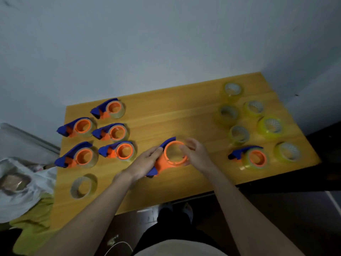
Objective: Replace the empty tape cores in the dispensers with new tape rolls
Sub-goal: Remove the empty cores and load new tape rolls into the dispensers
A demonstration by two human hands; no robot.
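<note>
Altogether seven dispensers (170,157), six yellow rolls (232,91), one core (83,186).
</note>
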